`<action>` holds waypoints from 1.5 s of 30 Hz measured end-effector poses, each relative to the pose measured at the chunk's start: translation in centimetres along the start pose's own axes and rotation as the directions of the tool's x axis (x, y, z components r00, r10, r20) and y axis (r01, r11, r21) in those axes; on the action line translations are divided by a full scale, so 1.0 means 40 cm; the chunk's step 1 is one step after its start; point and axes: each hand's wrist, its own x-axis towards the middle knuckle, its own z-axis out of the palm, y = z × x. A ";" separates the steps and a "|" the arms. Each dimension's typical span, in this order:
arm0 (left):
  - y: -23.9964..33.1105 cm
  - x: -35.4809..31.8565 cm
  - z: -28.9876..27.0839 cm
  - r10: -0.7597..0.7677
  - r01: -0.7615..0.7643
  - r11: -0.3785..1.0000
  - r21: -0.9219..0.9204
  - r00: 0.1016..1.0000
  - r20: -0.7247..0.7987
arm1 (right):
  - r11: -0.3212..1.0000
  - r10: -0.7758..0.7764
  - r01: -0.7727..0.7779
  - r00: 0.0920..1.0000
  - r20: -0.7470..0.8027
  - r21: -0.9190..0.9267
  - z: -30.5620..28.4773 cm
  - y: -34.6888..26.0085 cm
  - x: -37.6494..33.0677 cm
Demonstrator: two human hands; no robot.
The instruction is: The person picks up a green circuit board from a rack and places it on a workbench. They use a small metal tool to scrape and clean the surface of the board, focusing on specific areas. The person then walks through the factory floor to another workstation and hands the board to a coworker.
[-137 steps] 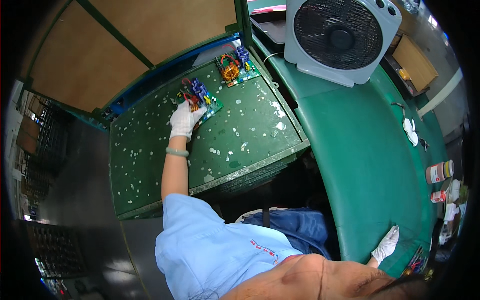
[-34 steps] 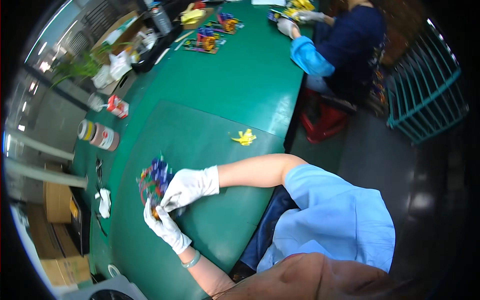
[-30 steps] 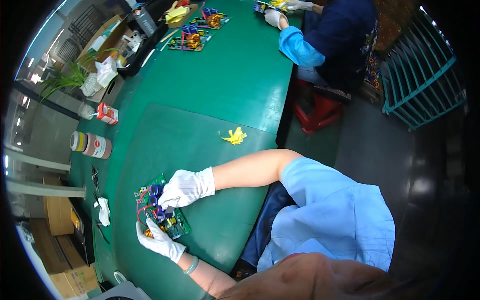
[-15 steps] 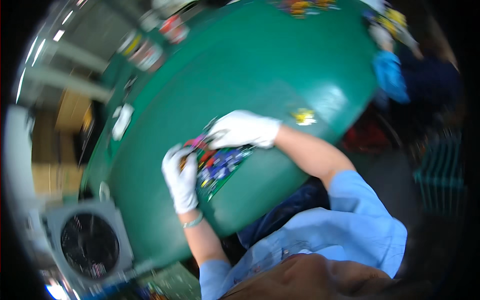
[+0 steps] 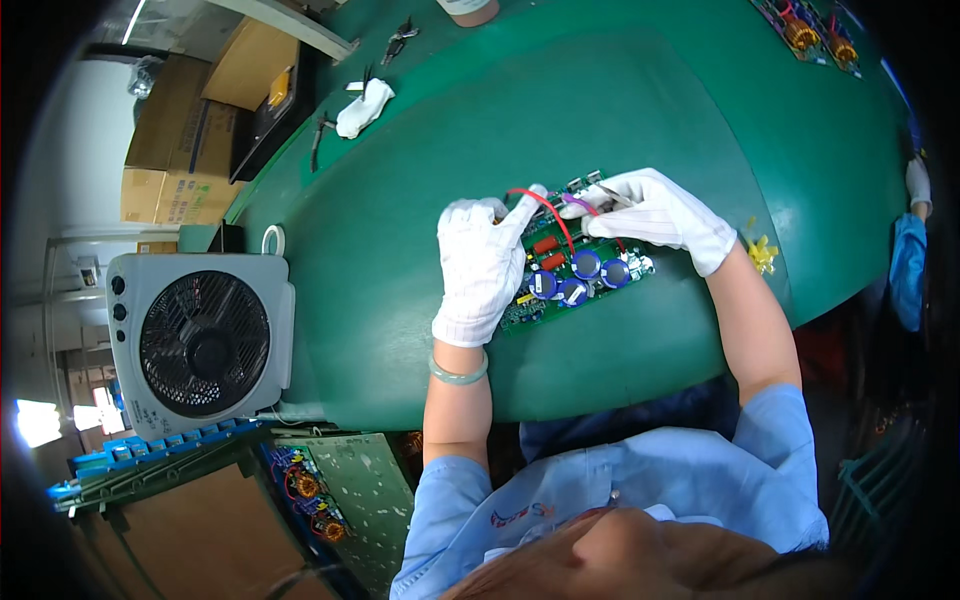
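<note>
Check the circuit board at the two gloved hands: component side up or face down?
Component side up: the circuit board shows the round tops of its blue capacitors, with a red wire across it.

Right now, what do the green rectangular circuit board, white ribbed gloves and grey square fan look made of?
Circuit board: probably coated laminate, a flat green sheet under blue round components; sheen unclear. Gloves: matt knitted fabric, seemingly, given fine ribs and creases. Fan: likely plastic, satin grey, with rounded corners.
</note>
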 end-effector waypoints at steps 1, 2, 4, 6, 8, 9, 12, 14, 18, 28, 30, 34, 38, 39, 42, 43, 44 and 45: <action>0.008 0.006 -0.007 0.020 -0.021 0.999 0.048 0.999 0.031 | 0.999 0.000 0.000 1.000 -0.007 0.044 0.004 0.010 0.001; 0.017 0.009 0.000 -0.020 0.016 0.996 0.089 0.999 0.045 | 0.999 -0.022 0.022 1.000 0.008 0.040 0.001 0.019 0.007; 0.039 0.027 -0.017 -0.209 0.211 0.974 -0.079 0.977 0.034 | 0.995 -0.025 0.024 1.000 0.012 0.096 -0.005 0.026 0.012; 0.041 0.013 -0.009 -0.297 0.262 0.932 -0.251 0.948 -0.113 | 0.994 -0.002 0.002 1.000 -0.003 0.113 -0.006 0.028 0.015; 0.059 -0.008 0.009 -0.415 0.229 0.785 -0.576 0.885 -0.213 | 0.980 0.010 -0.020 0.999 0.051 0.197 -0.018 0.043 0.012; 0.058 -0.020 0.004 -0.416 0.192 0.666 -0.721 0.898 -0.145 | 0.971 0.008 -0.026 0.997 0.081 0.236 -0.024 0.045 0.015; 0.064 -0.059 -0.015 -0.363 0.147 0.287 -0.947 0.931 0.035 | 0.956 -0.063 0.012 0.984 0.165 0.292 -0.030 0.049 0.002; 0.054 -0.082 -0.019 -0.283 0.110 0.063 -0.992 0.955 0.088 | 0.947 -0.127 0.047 0.964 0.235 0.317 -0.040 0.068 0.004; 0.000 -0.117 -0.086 -0.232 0.254 -0.024 -0.967 0.939 0.253 | 0.951 -0.267 0.183 0.892 0.364 0.248 -0.052 0.048 -0.002; -0.036 -0.100 -0.116 -0.129 0.282 0.548 -0.788 0.959 0.253 | 0.949 -0.315 0.278 0.861 0.399 0.150 -0.042 0.025 -0.001; -0.034 -0.079 -0.118 -0.078 0.251 0.557 -0.791 0.965 0.252 | 0.946 -0.321 0.280 0.877 0.356 0.162 -0.040 0.017 -0.010; -0.045 -0.080 -0.092 -0.039 0.243 0.421 -0.874 0.968 0.250 | 0.990 -0.143 0.128 0.913 0.382 0.066 -0.041 0.001 -0.015; -0.060 -0.078 -0.094 -0.118 0.473 0.156 -0.867 0.881 0.459 | 0.969 -0.212 0.151 0.911 0.353 0.195 -0.032 0.008 -0.007; -0.060 -0.079 -0.095 -0.129 0.557 0.039 -0.829 0.826 0.549 | 0.962 -0.248 0.222 0.954 0.166 0.162 -0.017 0.011 -0.001; -0.065 -0.071 -0.080 -0.217 0.156 0.842 -0.516 0.974 -0.060 | 0.957 -0.271 0.291 0.902 -0.335 0.007 -0.003 0.028 0.015; -0.065 -0.077 -0.076 -0.275 0.234 0.897 -0.374 0.960 -0.061 | 0.969 -0.223 0.246 0.861 -0.457 -0.010 -0.016 0.036 0.018; -0.070 -0.087 -0.066 -0.303 0.304 0.881 -0.364 0.951 0.060 | 0.980 -0.171 0.198 0.806 -0.567 -0.014 -0.029 0.043 0.023; -0.081 -0.097 -0.045 -0.313 0.337 0.861 -0.382 0.942 0.124 | 0.985 -0.156 0.166 0.764 -0.626 -0.043 -0.038 0.054 0.036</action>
